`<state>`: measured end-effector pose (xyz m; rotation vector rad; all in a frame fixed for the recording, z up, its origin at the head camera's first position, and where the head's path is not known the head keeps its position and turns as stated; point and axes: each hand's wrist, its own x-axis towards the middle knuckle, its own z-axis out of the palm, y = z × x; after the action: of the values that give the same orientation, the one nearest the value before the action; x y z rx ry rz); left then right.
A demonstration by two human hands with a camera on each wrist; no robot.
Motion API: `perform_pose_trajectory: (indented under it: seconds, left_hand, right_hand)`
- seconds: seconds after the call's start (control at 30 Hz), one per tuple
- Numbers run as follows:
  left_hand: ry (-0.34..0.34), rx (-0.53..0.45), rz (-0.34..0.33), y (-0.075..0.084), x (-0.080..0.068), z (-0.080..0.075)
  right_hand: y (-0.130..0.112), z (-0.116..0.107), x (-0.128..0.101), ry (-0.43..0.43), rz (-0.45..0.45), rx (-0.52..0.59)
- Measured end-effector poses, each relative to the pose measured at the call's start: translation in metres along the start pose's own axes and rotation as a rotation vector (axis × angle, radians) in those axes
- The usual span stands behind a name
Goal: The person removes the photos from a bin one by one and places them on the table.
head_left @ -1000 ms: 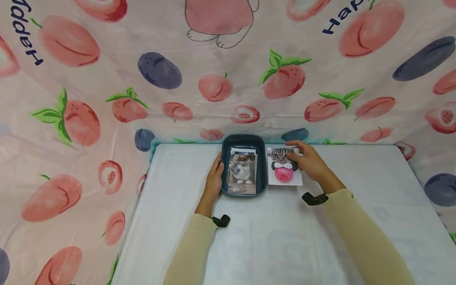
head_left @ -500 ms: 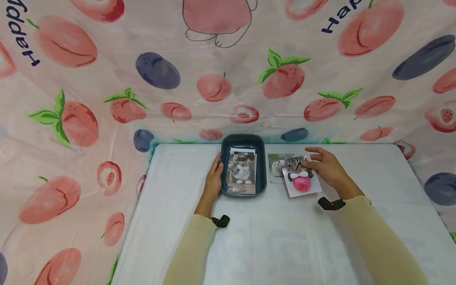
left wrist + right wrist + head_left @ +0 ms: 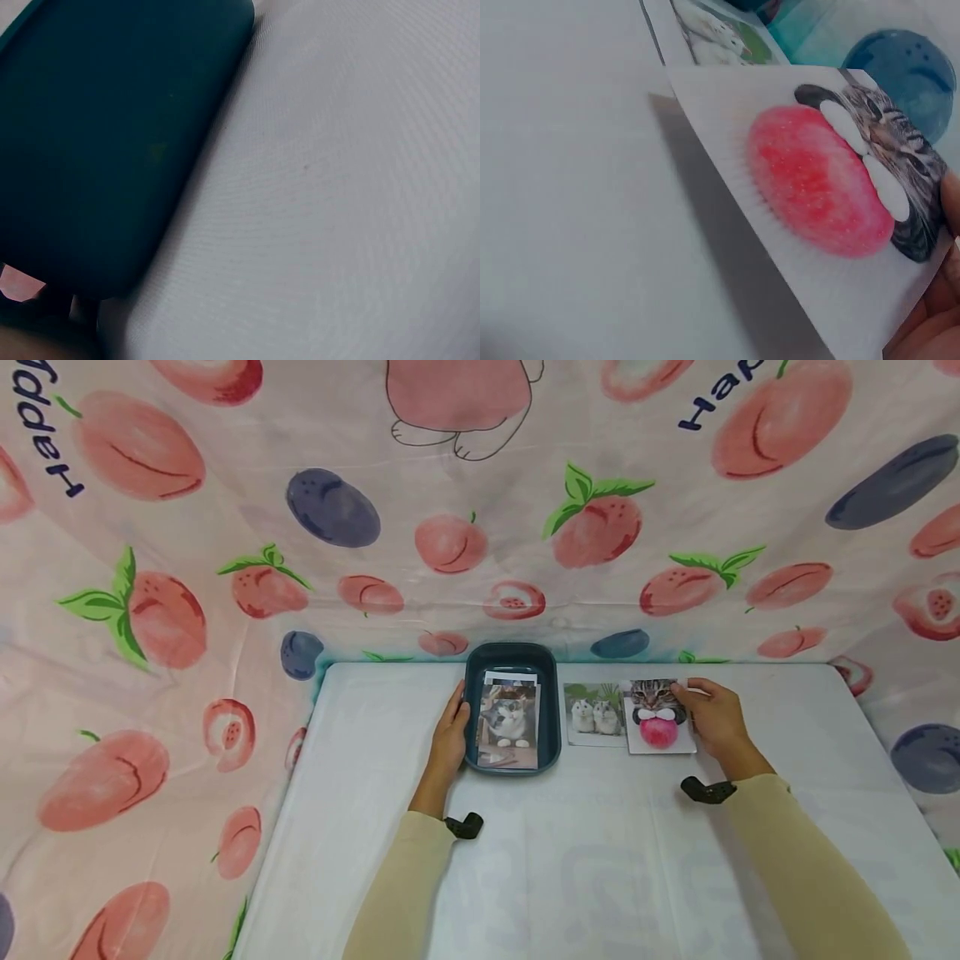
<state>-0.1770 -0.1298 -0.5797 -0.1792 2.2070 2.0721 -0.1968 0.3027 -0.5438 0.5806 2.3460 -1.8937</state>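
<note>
Head view: I see the hamster card (image 3: pixel 594 716) laid out; more cards (image 3: pixel 508 731) wait in the tray (image 3: pixel 553 710).
Right hand (image 3: pixel 717 722): grip pinching the cat card (image 3: pixel 660 733) just beside, not yet released.
Left hand (image 3: pixel 448 732): touching the tray; clasp, I cannot tell.

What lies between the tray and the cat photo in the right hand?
The head view shows a photo of two small animals between the tray and cat photo.

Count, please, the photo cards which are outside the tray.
2: the card showing two small animals lies on the table beside the tray; the cat card is in the right hand. Others may hide underneath.
</note>
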Motion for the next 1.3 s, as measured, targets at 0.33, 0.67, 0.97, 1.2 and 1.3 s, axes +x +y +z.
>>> perform_pose_trajectory:
  seconds: [0.33, 0.67, 0.97, 1.2, 1.3]
  left_hand:
    - [0.001, 0.004, 0.004, -0.002, 0.001, 0.000]
    - [0.004, 0.002, -0.009, -0.001, 0.002, 0.000]
    - [0.007, -0.003, -0.007, 0.000, 0.001, 0.001]
    - [0.001, -0.002, 0.005, 0.000, 0.001, 0.002]
    - [0.005, -0.007, 0.009, -0.001, 0.001, 0.002]
  right_hand:
    - [0.004, -0.007, 0.011, -0.008, -0.003, -0.110]
    - [0.004, -0.007, 0.023, 0.057, -0.008, -0.382]
    - [0.003, -0.002, 0.026, 0.138, -0.003, -0.532]
    - [0.002, -0.002, 0.024, 0.161, -0.002, -0.553]
    - [0.003, -0.002, 0.024, 0.164, 0.012, -0.572]
